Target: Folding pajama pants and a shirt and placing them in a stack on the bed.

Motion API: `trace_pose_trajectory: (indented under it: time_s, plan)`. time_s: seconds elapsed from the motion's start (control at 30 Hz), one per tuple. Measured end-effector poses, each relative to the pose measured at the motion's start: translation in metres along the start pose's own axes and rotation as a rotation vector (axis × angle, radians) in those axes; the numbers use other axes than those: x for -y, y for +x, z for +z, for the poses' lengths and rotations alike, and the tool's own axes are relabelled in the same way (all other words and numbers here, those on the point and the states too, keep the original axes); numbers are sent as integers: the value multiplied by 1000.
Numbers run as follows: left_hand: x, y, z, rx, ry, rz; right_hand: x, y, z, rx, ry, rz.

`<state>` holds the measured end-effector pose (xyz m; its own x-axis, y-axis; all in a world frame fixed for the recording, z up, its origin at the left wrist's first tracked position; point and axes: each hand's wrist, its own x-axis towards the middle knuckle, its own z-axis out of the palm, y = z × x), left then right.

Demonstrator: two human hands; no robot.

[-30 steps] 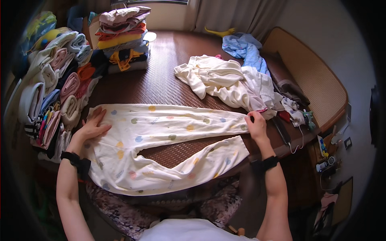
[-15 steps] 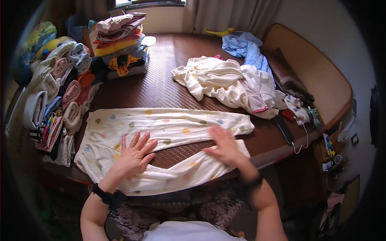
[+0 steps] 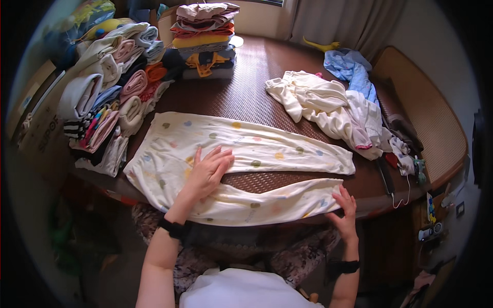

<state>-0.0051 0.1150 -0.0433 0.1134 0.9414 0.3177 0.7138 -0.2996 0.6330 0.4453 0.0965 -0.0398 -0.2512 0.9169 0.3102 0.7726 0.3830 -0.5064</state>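
A pair of cream trousers (image 3: 179,136) printed with coloured hearts lies spread flat, waistband to the left and both legs stretching right. My left hand (image 3: 208,172) rests open on them, palm down where the legs part, its fingers close together and extended. At the cuff of the nearer leg is my right hand (image 3: 347,213), fingers and thumb apart around the corner of the hem. It touches the edge of the cloth and shows no closed grip. The farther leg lies straight, and the bed mat shows in the gap between the two legs.
Rolled clothes (image 3: 102,95) are packed in rows at the left. Behind them rises a stack of folded clothes (image 3: 205,43). Loose cream garments (image 3: 313,100) and a blue garment (image 3: 349,66) lie at the right, near a phone (image 3: 384,174) on a white cable. The brown woven mat (image 3: 251,56) covers the bed.
My right hand has moved right and nearer, from between the legs to the near leg's cuff. That leg now lies straighter. My left hand stays on the trousers; the whole view has shifted.
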Motion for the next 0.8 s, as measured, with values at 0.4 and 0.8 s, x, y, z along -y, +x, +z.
trace_pose_trajectory:
  time_s: [0.4, 0.8]
  plan:
    - [-6, -55, -74, -423, -42, 165, -13, -3, 22, -87, 30, 41]
    - [60, -159, -142, -62, 447, 3, -20, -3, 27, -341, 181, 39]
